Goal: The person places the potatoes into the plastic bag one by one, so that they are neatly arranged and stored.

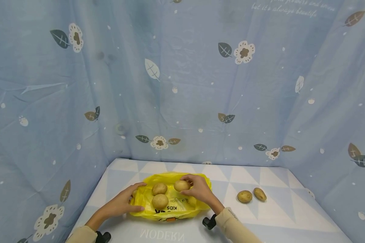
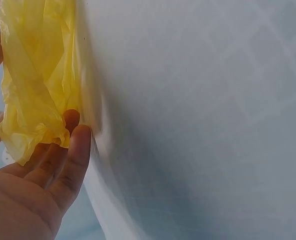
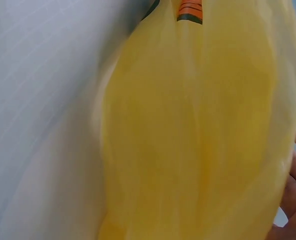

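A yellow plastic bag [image 1: 182, 209] lies open on the table in the head view. Two potatoes, a rear potato [image 1: 159, 189] and a front potato [image 1: 160, 201], sit in its mouth, and part of another [image 1: 134, 193] shows beside the left hand. My left hand [image 1: 120, 202] holds the bag's left end, thumb at the front edge and fingers at the back; the left wrist view shows the fingers against the crinkled plastic. Over the bag's right half, my right hand [image 1: 198, 188] pinches a potato [image 1: 181, 185] between thumb and fingers. The right wrist view is mostly filled by the bag's side.
Two more potatoes, a rounder one [image 1: 244, 196] and a longer one [image 1: 260, 194], lie on the table right of the bag. The table [image 1: 225, 216] has a pale triangle-patterned cover. Blue patterned curtains [image 1: 197, 101] stand behind it and at both sides.
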Available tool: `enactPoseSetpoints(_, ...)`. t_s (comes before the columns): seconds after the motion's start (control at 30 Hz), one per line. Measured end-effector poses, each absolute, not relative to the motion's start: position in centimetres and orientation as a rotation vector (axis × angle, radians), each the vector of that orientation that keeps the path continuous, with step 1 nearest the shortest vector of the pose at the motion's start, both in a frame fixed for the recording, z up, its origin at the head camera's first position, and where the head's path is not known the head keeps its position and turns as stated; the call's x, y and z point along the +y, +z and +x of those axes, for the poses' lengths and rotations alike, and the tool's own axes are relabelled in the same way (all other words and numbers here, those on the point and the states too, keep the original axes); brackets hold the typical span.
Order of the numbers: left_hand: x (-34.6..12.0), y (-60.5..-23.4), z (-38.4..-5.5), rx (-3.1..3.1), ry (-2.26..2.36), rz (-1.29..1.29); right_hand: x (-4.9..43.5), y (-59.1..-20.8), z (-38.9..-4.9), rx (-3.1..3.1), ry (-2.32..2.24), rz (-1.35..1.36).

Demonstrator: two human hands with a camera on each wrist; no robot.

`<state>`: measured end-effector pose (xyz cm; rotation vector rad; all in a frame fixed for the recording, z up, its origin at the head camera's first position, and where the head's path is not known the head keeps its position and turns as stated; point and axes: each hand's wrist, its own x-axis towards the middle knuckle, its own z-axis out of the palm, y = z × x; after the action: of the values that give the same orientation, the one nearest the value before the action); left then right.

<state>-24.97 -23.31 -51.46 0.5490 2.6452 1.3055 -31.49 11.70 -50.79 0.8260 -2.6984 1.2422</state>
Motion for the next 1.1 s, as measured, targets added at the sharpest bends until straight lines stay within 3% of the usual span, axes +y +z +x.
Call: enactPoseSetpoints(1.1,-23.4,-51.4,-25.0,2.64,1.298,0.568,8.9,-52.7,-32.5,-2.766,1.248,0.86)
